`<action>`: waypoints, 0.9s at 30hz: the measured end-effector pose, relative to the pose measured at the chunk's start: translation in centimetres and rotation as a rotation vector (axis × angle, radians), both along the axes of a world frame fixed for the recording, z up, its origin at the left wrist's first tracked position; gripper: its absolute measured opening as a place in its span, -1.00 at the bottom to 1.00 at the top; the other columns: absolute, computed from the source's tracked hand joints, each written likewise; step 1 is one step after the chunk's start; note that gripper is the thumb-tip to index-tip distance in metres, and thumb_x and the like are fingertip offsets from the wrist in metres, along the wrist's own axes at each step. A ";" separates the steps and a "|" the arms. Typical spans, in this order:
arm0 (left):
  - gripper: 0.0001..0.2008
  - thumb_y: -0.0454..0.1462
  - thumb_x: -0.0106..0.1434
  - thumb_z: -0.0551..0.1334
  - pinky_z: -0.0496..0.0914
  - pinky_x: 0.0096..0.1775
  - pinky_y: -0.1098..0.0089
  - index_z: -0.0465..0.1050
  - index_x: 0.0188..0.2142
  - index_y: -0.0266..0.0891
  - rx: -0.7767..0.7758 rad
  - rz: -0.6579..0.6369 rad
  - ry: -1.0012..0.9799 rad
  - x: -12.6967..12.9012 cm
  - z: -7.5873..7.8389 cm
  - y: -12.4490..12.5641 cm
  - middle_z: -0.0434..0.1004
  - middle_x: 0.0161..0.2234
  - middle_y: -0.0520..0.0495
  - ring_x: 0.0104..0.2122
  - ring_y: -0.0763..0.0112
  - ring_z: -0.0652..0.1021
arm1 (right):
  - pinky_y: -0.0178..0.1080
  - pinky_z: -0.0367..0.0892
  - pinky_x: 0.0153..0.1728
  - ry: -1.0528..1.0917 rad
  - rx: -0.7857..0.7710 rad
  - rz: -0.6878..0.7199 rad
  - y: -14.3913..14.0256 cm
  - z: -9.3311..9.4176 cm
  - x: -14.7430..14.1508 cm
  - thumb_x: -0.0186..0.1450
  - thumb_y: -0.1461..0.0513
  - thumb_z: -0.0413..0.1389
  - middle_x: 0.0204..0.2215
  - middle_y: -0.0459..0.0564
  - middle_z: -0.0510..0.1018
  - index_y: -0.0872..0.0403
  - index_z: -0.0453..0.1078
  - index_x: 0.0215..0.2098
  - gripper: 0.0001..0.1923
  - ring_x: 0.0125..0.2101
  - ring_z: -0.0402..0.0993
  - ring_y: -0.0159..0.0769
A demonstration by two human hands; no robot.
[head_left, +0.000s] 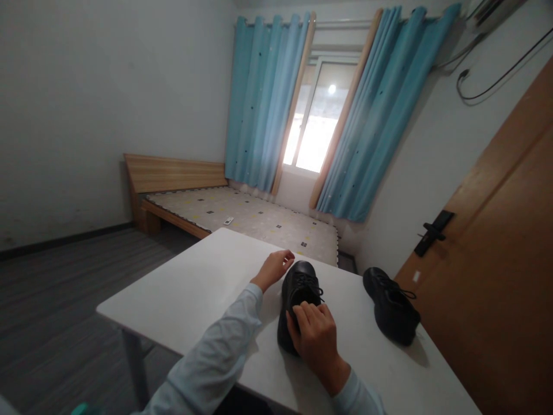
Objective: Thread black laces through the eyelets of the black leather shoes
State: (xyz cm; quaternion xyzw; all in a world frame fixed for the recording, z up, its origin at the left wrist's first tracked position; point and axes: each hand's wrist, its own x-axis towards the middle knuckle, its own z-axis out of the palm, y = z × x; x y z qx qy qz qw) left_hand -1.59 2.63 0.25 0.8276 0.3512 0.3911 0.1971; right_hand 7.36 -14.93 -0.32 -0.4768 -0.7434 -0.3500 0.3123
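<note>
Black shoe [298, 300] lies on the white worktop [203, 288] between both hands — its heel end under the right hand [317, 337], whose grip clasps it. The left hand [273, 268], fingers loosely curled and holding nothing, rests just beside the toe. A second shoe [391, 305] sits well apart, right of the right grip.

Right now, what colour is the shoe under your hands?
Black, laces too. The shoe under the left hand and right hand shows best in the head view.

A home bedroom, low wooden bed [242, 216] at the far wall, blue curtains [268, 98] framing a window [317, 115], wooden door [496, 276] at right
</note>
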 end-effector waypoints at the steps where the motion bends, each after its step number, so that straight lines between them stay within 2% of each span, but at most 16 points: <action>1: -0.79 -0.24 0.23 0.12 0.39 -0.20 0.43 0.47 -0.23 -0.26 -0.010 -0.032 -0.025 0.1 0.1 -0.1 0.57 -0.28 -0.07 -0.31 0.40 0.55 | -0.23 0.04 -0.44 0.008 0.004 0.003 0.0 -0.1 -0.1 0.27 0.29 0.02 -0.62 -0.08 0.36 0.08 0.26 -0.49 -0.83 -0.55 0.25 -0.33; 5: -0.73 -0.18 0.23 0.11 0.39 -0.16 0.47 0.48 -0.16 -0.22 -0.087 -0.225 -0.075 0.3 0.5 -0.6 0.56 -0.19 -0.03 -0.23 0.44 0.53 | -0.22 0.09 -0.42 0.052 0.035 0.012 0.1 -0.7 -0.2 0.28 0.28 0.02 -0.58 -0.05 0.39 0.10 0.28 -0.44 -0.87 -0.52 0.30 -0.30; 9: -0.67 -0.10 0.23 0.11 0.36 -0.11 0.49 0.49 -0.13 -0.19 -0.171 -0.375 -0.033 0.5 0.7 -1.2 0.54 -0.13 -0.01 -0.14 0.41 0.50 | -0.22 0.13 -0.43 0.062 0.013 0.023 0.2 -0.9 -0.4 0.29 0.27 0.01 -0.58 -0.04 0.39 0.10 0.29 -0.41 -0.88 -0.51 0.33 -0.29; 13: -0.63 -0.03 0.21 0.12 0.33 -0.09 0.47 0.52 -0.16 -0.19 -0.212 -0.422 0.007 0.4 0.7 -1.4 0.55 -0.14 -0.03 -0.13 0.36 0.50 | -0.21 0.19 -0.43 0.055 -0.029 0.006 0.2 -0.9 -0.5 0.30 0.26 0.01 -0.56 -0.02 0.40 0.10 0.29 -0.39 -0.90 -0.50 0.36 -0.26; 17: -0.66 -0.07 0.17 0.19 0.32 -0.06 0.46 0.52 -0.16 -0.20 -0.249 -0.493 -0.048 0.1 0.8 -1.1 0.54 -0.12 -0.04 -0.09 0.35 0.48 | -0.23 0.25 -0.46 0.051 -0.059 0.033 0.3 -0.5 -0.2 0.30 0.24 0.00 -0.53 0.00 0.43 0.11 0.31 -0.34 -0.90 -0.50 0.37 -0.26; 21: -0.70 -0.09 0.15 0.22 0.29 -0.01 0.44 0.55 -0.25 -0.25 -0.256 -0.557 -0.093 -0.1 0.9 -0.9 0.54 -0.12 -0.06 -0.08 0.33 0.48 | -0.27 0.32 -0.45 0.094 -0.115 0.157 0.1 0.5 0.6 0.31 0.25 -0.01 -0.47 0.04 0.47 0.15 0.31 -0.22 -0.87 -0.44 0.43 -0.26; 25: -0.65 -0.06 0.20 0.15 0.30 -0.04 0.45 0.56 -0.28 -0.27 -0.232 -0.547 -0.081 -0.1 1.0 -0.9 0.55 -0.15 -0.05 -0.12 0.34 0.50 | -0.26 0.37 -0.35 0.194 -0.100 0.305 -0.1 1.3 1.7 0.29 0.35 -0.05 -0.37 0.06 0.50 0.12 0.28 -0.13 -0.81 -0.33 0.45 -0.27; 27: -0.62 -0.04 0.21 0.13 0.31 -0.06 0.47 0.56 -0.27 -0.28 -0.220 -0.543 -0.066 -0.1 1.0 -0.9 0.56 -0.18 -0.04 -0.15 0.35 0.51 | -0.25 0.37 -0.31 0.256 -0.078 0.316 0.1 1.8 2.3 0.28 0.37 -0.05 -0.36 0.04 0.49 0.10 0.29 -0.14 -0.79 -0.33 0.44 -0.29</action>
